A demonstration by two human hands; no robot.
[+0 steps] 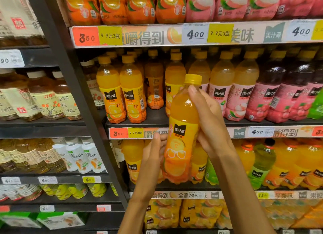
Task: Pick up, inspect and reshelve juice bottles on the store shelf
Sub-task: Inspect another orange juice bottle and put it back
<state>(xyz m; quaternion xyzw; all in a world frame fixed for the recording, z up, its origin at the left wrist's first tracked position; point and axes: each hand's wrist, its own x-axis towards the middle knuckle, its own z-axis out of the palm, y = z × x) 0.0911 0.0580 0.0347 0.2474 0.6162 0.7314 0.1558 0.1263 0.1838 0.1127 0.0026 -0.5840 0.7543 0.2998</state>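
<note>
The right hand (208, 122) grips the orange juice bottle (181, 129) from its right side, fingers (193, 90) curled around the neck just under the yellow cap (193, 79). The left hand (153, 153) holds the lower label, thumb on the front. The bottle stands upright in the air, in front of the shelf (157, 118). Behind the fingers, more orange bottles (120, 92) and pink bottles (234, 94) stand in rows.
</note>
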